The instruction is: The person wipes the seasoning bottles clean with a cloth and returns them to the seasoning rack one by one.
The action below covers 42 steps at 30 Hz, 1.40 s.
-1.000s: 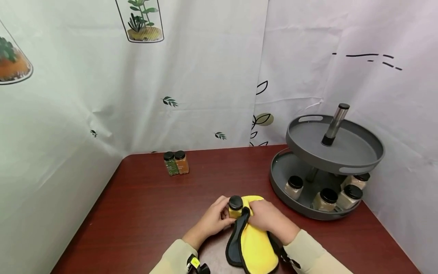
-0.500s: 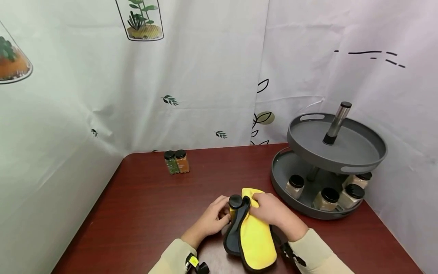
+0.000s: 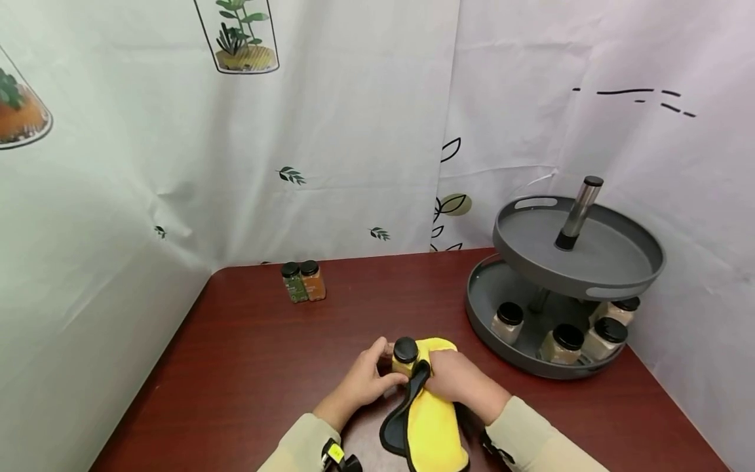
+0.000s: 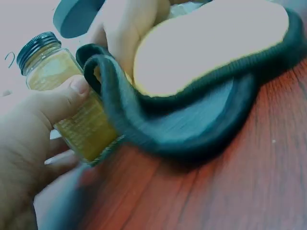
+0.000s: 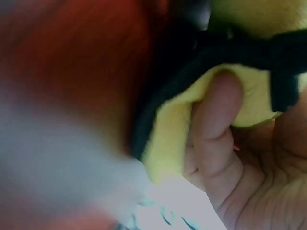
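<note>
A square glass spice jar (image 3: 404,357) with a black lid and yellow-brown contents stands between both hands near the table's front. My left hand (image 3: 361,381) holds it; in the left wrist view the thumb lies across the front of the tilted-looking jar (image 4: 79,110), with fingers behind. My right hand (image 3: 466,383) grips a yellow and grey cloth (image 3: 435,429) with black edging, bunched against the jar's right side. The cloth's lower part hangs toward me. In the right wrist view, curled fingers (image 5: 218,124) pinch the yellow cloth (image 5: 168,136); that view is partly blurred.
A grey two-tier turntable (image 3: 578,282) stands at the right, several black-lidded jars (image 3: 561,344) on its lower tier. Two spice jars, one green (image 3: 294,284) and one orange (image 3: 313,282), stand together at the back left. A white printed curtain (image 3: 354,131) borders the table.
My right hand and the cloth rose beside the jar half a second ago, then came back down. The jar's side shows again. The fingers of my left hand have shifted slightly on it.
</note>
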Each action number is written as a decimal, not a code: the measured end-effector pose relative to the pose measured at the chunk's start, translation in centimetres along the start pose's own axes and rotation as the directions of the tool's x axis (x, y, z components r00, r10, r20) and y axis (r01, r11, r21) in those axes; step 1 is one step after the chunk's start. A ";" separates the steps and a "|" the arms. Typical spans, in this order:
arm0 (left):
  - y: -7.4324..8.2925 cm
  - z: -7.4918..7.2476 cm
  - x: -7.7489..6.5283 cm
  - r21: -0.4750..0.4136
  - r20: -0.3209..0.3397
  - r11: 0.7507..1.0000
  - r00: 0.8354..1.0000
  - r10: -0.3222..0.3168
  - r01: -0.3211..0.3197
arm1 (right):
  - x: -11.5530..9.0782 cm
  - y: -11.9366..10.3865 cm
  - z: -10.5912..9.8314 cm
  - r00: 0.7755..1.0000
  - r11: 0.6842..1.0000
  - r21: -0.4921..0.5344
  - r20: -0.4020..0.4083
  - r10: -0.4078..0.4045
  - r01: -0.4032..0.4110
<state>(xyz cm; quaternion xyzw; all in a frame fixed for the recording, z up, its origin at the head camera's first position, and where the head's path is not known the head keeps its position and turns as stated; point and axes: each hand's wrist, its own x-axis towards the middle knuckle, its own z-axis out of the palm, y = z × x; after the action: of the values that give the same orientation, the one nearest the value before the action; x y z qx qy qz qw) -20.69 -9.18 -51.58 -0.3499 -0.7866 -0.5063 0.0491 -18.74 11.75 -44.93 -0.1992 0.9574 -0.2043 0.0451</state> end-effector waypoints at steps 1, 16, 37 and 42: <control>0.3 0.0 0.1 -0.037 0.006 0.999 1.000 -0.020 0.020 | 0.0 0.0 -0.1 1.000 1.000 -0.002 -0.006 0.003 -0.003; 4.7 -0.8 1.6 -0.628 -0.142 0.763 0.940 -0.310 0.156 | -1.5 1.7 -0.4 0.965 0.965 0.228 -0.255 -0.067 0.127; 13.8 0.2 2.5 -0.729 -0.391 0.645 0.913 -0.117 -0.230 | -5.0 -4.2 -3.1 0.700 0.329 0.662 -0.715 0.005 0.674; 14.5 0.5 2.4 -0.588 -0.474 0.760 0.879 -0.049 -0.275 | -5.5 -3.8 -3.5 0.672 0.359 0.632 -0.740 0.016 0.687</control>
<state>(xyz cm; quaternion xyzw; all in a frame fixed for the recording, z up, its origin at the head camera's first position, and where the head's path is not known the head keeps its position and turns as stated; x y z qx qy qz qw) -13.65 -4.10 -39.73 -0.2628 -0.5081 -0.8075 0.1441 -12.90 12.11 -40.18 -0.2712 0.5842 -0.7291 -0.2314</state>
